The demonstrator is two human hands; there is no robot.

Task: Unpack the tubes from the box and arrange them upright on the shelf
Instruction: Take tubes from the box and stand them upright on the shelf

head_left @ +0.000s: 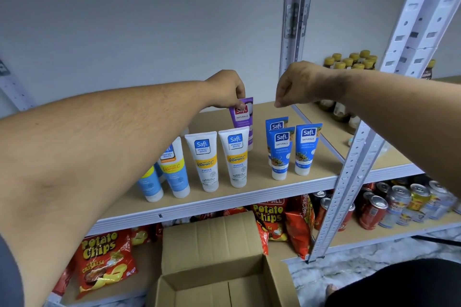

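Left hand (225, 88) pinching purple Safi tube (242, 117) by its top, upright on shelf (252, 194). Right hand (294, 87) curled shut w/ nothing in it, above blue tubes (282, 152).

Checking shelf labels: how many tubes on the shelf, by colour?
Purple Safi Naturals tube, pinched at its top by the left hand: 1
Blue Safi Naturals tubes: 3
White Safi Vitamin C tubes: 2
Light-blue-bottomed Safi tubes, partly hidden: at least 2
Total: at least 8

Bare forearms, no sleeves to wrist; grey sleeve edge (7, 269) at upper L arm.
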